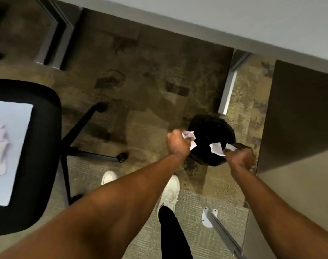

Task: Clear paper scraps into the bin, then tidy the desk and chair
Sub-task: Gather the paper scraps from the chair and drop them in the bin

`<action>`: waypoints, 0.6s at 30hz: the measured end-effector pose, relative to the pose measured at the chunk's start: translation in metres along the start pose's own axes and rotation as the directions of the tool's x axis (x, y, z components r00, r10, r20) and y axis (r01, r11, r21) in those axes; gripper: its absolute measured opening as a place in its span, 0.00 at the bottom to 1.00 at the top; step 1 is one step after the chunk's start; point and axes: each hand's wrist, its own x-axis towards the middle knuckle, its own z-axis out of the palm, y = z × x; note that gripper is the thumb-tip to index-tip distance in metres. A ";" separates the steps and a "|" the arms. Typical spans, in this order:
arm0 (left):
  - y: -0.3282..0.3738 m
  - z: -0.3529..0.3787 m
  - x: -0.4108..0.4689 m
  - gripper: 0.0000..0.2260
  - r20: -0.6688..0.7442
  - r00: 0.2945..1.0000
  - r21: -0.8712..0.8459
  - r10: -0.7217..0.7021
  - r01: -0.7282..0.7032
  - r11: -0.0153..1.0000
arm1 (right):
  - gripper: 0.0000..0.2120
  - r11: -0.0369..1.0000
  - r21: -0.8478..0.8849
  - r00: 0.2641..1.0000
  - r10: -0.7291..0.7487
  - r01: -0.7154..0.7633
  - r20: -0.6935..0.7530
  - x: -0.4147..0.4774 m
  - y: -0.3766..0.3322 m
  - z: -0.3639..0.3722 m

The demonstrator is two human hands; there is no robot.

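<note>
Nearest the camera, two bare forearms reach forward and down over the patterned brown carpet (140, 75), above a pair of white sneakers (169, 193) and a black trouser leg (170, 230). A grey metal desk leg with a white floor plate (209, 216) stands on the carpet just right of the sneakers.

Farther out, the left hand (178, 143) is closed around crumpled white paper scraps (189, 138), and the right hand (240, 157) is closed around more white paper scraps (218, 148). The hands are apart, both held over the round black waste bin (211, 131), which stands on the carpet beside a grey upright desk leg (227, 90). The scraps hang above the bin's dark opening.

At the left edge, a black office chair (38, 146) on a wheeled base carries a pale sheet and some blurred white papers (8, 143) on its seat.

Farthest, the grey surface (234, 19) runs across the top, with a dark cabinet (297, 116) under its right end.
</note>
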 end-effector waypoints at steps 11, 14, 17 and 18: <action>-0.011 0.118 0.043 0.09 0.175 0.985 0.212 0.009 -0.047 0.976 | 0.12 0.976 -0.182 0.993 -0.114 0.119 0.037 0.074 0.043 0.025; -0.015 0.134 0.054 0.11 0.296 0.952 0.065 -0.071 0.054 0.996 | 0.18 0.980 -0.185 0.993 -0.052 0.071 0.105 0.088 0.042 0.035; -0.015 0.148 0.059 0.27 0.431 0.894 0.135 -0.121 0.069 0.989 | 0.26 0.983 -0.175 0.984 -0.028 0.059 0.177 0.097 0.043 0.045; -0.017 0.150 0.060 0.31 0.421 0.898 0.154 -0.128 0.068 0.986 | 0.28 0.982 -0.177 0.981 -0.036 0.071 0.193 0.098 0.043 0.048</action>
